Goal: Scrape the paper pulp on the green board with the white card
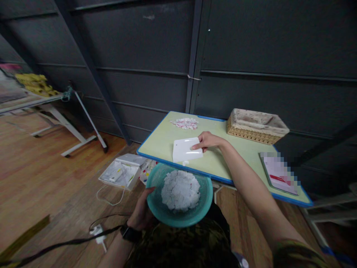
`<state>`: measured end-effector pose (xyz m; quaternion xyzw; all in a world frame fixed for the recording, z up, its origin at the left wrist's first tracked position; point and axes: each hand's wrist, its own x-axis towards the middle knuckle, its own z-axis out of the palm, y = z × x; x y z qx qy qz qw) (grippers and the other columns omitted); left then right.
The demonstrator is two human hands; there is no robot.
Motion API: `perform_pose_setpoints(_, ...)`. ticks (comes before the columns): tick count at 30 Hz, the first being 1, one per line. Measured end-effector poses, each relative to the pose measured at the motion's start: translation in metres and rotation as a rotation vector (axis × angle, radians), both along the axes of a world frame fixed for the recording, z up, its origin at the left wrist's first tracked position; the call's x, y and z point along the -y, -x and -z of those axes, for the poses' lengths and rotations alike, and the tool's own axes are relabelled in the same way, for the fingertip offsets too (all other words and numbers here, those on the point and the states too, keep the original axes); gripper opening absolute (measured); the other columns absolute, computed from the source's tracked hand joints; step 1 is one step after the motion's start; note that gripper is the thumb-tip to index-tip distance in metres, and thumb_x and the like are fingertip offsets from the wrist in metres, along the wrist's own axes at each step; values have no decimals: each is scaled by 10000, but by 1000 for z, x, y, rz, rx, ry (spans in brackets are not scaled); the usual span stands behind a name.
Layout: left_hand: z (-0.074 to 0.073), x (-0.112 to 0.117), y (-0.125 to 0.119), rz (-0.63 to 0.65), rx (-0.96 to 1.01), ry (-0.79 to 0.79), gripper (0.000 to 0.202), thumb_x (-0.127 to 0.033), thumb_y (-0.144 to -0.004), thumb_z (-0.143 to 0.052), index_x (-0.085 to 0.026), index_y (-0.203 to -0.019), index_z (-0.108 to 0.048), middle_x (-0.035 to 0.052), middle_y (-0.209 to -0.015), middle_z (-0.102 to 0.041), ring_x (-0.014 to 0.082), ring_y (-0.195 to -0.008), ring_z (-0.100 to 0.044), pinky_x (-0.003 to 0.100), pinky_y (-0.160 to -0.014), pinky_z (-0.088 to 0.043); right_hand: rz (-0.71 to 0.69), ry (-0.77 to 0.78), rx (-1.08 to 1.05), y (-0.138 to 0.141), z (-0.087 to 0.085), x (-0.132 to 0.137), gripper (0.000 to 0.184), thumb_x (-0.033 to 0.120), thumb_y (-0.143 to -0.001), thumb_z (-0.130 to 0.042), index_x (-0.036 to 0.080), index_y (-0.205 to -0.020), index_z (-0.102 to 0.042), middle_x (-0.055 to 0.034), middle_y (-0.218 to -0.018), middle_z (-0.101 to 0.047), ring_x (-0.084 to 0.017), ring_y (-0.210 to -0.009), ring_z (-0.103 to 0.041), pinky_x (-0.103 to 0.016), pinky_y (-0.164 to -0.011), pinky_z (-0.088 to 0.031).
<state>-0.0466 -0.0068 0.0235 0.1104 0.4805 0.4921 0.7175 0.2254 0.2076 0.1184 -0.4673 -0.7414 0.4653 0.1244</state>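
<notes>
A white flat scraper (182, 149) is held over the near part of a pale yellow tabletop with blue edging (216, 163). Its right end is pinched by the right hand (205, 142), with the thumb laid across the upper face and the fingers curled beneath; whether the tabletop is touched by the blade cannot be told. A few small white scraps (185, 163) are seen at the table's near edge, just below the scraper.

Directly below that edge, a teal mesh basket (178, 222) is held above the person's lap. Its left rim is gripped by the left hand (143, 210), the thumb being hooked over the lip while the other fingers are largely hidden. A heap of white flakes (180, 190) is contained in the middle of the basket.

Farther back on the tabletop, a loose pile of white and pink scraps (185, 123) is spread. At the back right, a cloth-lined wicker basket (245, 134) is placed, and nearer the right end a flat rectangular panel (276, 173) is laid, its surface partly obscured by pixelation.

On the floor to the left, an open white box (119, 175) is seen. A black watch (130, 232) is worn on the left wrist. Behind everything, a dark panelled wall (150, 44) is seen.
</notes>
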Motion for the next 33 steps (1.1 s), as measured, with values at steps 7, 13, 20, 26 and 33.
perform_pose_setpoints(7,-13,2,-2,-8,-5,45,304,-211,-822,-586,-72,-1086,-649,108,-848,-786,261,-785,-737,374,-795,-566,-104,51,-45,29,6,20,473,513,-550,-817,95,-754,-731,-64,-618,-693,-102,-480,-606,-182,-424,-501)
perform_pose_setpoints(13,-8,1,-1,-24,-28,19,260,-207,-831,-573,-91,-1052,-644,98,-848,-785,247,-785,-737,352,-746,-577,-123,156,-189,48,15,33,464,469,-499,-851,79,-718,-724,-66,-617,-692,-130,-499,-628,-221,-455,-549)
perform_pose_setpoints(20,-6,-3,6,-51,-31,13,310,-208,-824,-568,-80,-1095,-647,105,-857,-784,253,-769,-738,366,-740,-580,346,-188,-479,11,5,-1,464,406,-542,-847,102,-839,-662,-62,-694,-697,-142,-525,-623,-246,-429,-541)
perform_pose_setpoints(26,-13,-9,10,-101,-41,0,328,-173,-815,-559,-84,-1116,-654,103,-898,-784,251,-786,-739,359,-746,-583,402,-171,-354,-5,15,-15,388,317,-586,-824,119,-820,-585,-13,-539,-619,-124,-401,-550,-227,-326,-462)
perform_pose_setpoints(33,-8,-9,17,-77,-58,-25,193,-187,-830,-559,-91,-932,-691,93,-791,-782,217,-686,-730,332,-701,-588,149,-3,-308,23,23,4,371,305,-577,-823,126,-802,-589,-32,-648,-658,-149,-514,-628,-236,-384,-532)
